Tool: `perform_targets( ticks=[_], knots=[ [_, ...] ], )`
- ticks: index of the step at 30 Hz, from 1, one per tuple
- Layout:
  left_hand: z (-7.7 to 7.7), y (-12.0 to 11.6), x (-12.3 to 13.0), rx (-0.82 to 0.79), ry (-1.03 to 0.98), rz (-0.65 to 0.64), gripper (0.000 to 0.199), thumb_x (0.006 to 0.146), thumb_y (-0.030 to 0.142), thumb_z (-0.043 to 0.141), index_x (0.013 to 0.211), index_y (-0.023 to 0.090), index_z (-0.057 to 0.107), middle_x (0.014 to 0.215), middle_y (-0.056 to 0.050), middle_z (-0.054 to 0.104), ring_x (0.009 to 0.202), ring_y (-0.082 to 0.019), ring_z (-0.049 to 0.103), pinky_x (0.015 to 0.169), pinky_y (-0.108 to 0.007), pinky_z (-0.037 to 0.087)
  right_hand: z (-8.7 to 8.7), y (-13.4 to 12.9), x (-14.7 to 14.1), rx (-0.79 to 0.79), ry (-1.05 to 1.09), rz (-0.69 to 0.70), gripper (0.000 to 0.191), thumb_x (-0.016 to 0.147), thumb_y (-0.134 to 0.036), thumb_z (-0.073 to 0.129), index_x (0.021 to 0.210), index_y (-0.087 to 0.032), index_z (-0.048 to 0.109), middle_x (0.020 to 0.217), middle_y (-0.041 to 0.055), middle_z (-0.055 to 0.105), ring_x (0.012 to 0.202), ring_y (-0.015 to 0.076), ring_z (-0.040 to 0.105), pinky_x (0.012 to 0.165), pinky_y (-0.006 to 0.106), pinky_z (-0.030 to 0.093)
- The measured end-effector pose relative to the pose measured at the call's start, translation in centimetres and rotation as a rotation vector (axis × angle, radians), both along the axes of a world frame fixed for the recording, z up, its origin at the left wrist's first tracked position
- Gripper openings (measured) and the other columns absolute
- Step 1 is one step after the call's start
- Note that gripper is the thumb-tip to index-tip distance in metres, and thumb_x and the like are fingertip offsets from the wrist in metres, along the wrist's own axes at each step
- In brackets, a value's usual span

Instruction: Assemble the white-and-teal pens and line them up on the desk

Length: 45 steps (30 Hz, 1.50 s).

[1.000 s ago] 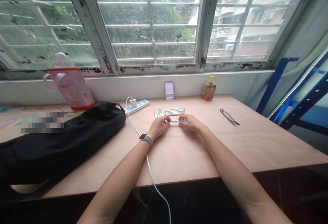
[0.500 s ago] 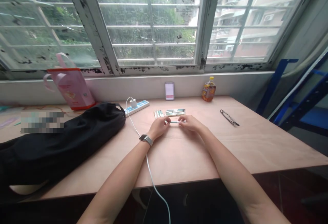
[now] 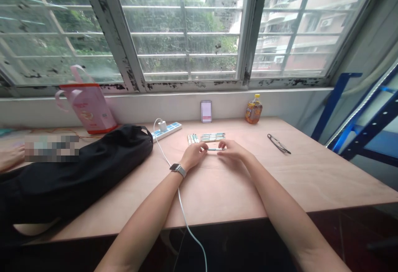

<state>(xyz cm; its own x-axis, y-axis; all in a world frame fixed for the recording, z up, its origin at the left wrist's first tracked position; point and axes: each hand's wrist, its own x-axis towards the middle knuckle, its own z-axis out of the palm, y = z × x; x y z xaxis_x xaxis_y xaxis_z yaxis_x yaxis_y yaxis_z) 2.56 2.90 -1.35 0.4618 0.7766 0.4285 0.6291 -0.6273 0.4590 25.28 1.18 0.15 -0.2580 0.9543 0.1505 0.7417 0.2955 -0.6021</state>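
Observation:
A slim white and teal pen (image 3: pixel 214 149) lies level between my two hands, just above or on the wooden table. My left hand (image 3: pixel 195 154), with a watch on its wrist, pinches the pen's left end. The right end is between the fingers of my right hand (image 3: pixel 231 149). Just beyond them is a row of several similar pens (image 3: pixel 213 137) lying sideways, and left of it a group of pens (image 3: pixel 192 138) points away from me.
A phone (image 3: pixel 206 111) leans on the wall behind the pens. Around stand a bottle (image 3: pixel 253 110), glasses (image 3: pixel 279 144), a power strip (image 3: pixel 171 129) with a white cable, a black bag (image 3: pixel 108 160) and a pink bag (image 3: pixel 88 108). Another person's hand (image 3: pixel 11 157) shows at far left.
Another person's hand has come into view at the far left edge. My right hand's fingers have shifted slightly on the pen; the pen stays between my hands.

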Motion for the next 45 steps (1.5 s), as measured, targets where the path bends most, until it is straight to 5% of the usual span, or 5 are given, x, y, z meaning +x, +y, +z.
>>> perform_targets(
  ticks=[11,21,31,37,45],
  knots=[
    [0.6,0.0,-0.5,0.125,0.084,0.063,0.01,0.089,0.027,0.066,0.09,0.024,0.075,0.083,-0.005,0.068,0.079,-0.02,0.064,0.074,-0.03,0.051,0.6,-0.1,0.1,-0.12,0.018,0.069,0.034,0.094,-0.027,0.044,0.077,-0.013,0.07,0.067,0.0022,0.063,0.059,0.0125,0.051,0.061,0.023,0.037],
    [0.6,-0.8,0.4,0.248,0.2,-0.107,0.015,0.095,0.032,0.059,0.093,0.024,0.072,0.101,-0.007,0.064,0.095,-0.02,0.061,0.08,-0.03,0.051,0.9,-0.8,-1.6,-0.044,0.056,0.019,0.028,0.092,-0.023,0.049,0.074,-0.014,0.068,0.07,0.0031,0.068,0.063,0.0122,0.056,0.061,0.021,0.037],
    [0.9,1.8,-3.7,0.132,0.02,0.348,0.027,0.094,0.038,0.055,0.085,0.02,0.072,0.085,-0.006,0.07,0.076,-0.019,0.064,0.067,-0.028,0.045,0.4,0.1,-0.8,0.106,-0.054,-0.216,0.037,0.091,-0.026,0.059,0.127,-0.018,0.056,0.098,0.0064,0.073,0.086,0.0187,0.066,0.07,0.023,0.041],
    [0.5,2.2,-4.9,-0.06,0.068,0.664,0.034,0.09,0.043,0.052,0.076,0.018,0.071,0.081,-0.013,0.074,0.08,-0.028,0.069,0.062,-0.031,0.043,0.5,-0.4,-1.2,0.056,-0.13,-0.128,0.018,0.089,-0.023,0.059,0.102,-0.017,0.069,0.101,0.0083,0.074,0.09,0.0188,0.067,0.074,0.023,0.044],
    [0.5,1.7,-4.1,-0.13,0.189,0.638,0.03,0.087,0.042,0.051,0.074,0.02,0.066,0.085,-0.014,0.076,0.08,-0.028,0.07,0.062,-0.03,0.044,1.2,-0.9,-1.7,0.081,-0.079,-0.094,0.012,0.086,-0.018,0.059,0.086,-0.017,0.071,0.093,0.0074,0.074,0.085,0.0186,0.066,0.073,0.025,0.044]
  ],
)
